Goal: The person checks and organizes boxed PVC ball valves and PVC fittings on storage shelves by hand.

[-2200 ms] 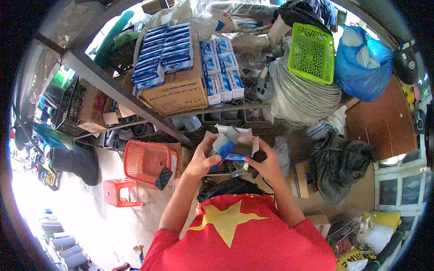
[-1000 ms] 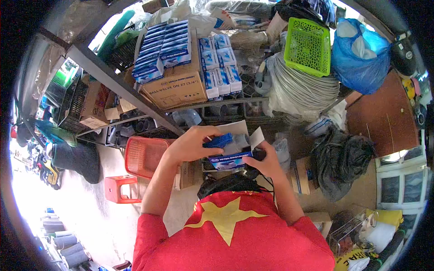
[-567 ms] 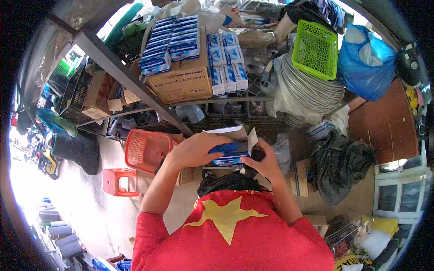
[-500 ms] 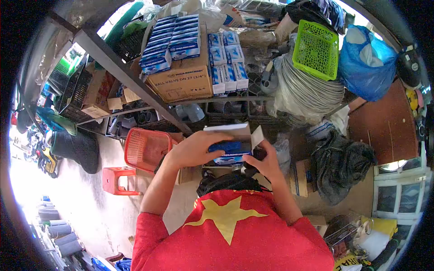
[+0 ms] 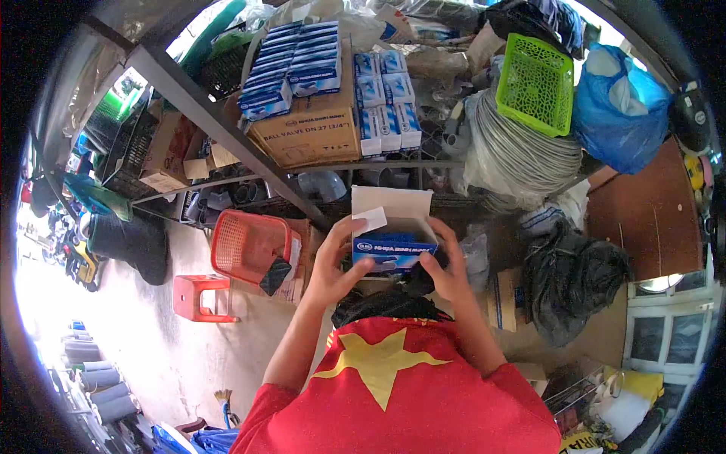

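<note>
A small blue-and-white cardboard box is held before my chest with its top flap standing up and a white side flap folded out on the left. Inside, dark blue shows, but I cannot make out what it is. My left hand grips the left side of the box, thumb on the front face. On the opposite side, my right hand is closed round the edge with its thumb at the front corner.
Ahead on a metal shelf, a carton carries stacked blue-and-white boxes, with more boxes beside it. A coil of grey tubing and a green basket lie to the right. A red basket and red stool stand left.
My left hand has drawn back from over the box's opening to its left side. The top flap now stands upright and the box front faces me. My right hand has shifted along the right side.
</note>
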`<state>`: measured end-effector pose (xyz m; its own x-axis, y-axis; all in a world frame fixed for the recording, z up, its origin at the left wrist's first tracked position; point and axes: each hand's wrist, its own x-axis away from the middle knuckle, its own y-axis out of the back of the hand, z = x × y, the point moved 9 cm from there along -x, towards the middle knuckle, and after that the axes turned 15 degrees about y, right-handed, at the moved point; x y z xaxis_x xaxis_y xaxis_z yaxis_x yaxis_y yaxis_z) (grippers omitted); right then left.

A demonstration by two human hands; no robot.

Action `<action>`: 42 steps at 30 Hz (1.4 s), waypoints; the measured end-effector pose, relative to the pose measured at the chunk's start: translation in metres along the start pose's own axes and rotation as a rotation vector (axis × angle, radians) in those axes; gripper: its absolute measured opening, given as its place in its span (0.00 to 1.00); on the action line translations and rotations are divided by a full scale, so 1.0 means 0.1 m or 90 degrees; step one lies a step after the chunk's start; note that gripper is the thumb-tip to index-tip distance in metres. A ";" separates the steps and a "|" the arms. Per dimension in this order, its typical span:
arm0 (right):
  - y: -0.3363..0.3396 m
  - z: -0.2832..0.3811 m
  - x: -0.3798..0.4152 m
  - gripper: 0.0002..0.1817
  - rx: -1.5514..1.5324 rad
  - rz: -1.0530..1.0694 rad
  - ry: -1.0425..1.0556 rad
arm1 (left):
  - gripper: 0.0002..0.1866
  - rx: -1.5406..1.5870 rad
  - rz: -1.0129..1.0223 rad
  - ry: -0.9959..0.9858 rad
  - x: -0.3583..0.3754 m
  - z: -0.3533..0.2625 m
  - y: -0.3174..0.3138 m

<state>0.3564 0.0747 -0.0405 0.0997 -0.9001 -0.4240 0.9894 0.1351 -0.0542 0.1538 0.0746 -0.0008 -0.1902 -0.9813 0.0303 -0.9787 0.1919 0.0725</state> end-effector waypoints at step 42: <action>0.04 0.01 0.11 0.35 0.027 0.009 -0.019 | 0.12 0.033 0.034 0.015 -0.10 0.05 -0.01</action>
<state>0.3611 0.0651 -0.0444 0.1155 -0.9105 -0.3971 0.9915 0.1300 -0.0098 0.1567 0.0842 -0.0061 -0.2407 -0.9689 0.0567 -0.9701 0.2421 0.0177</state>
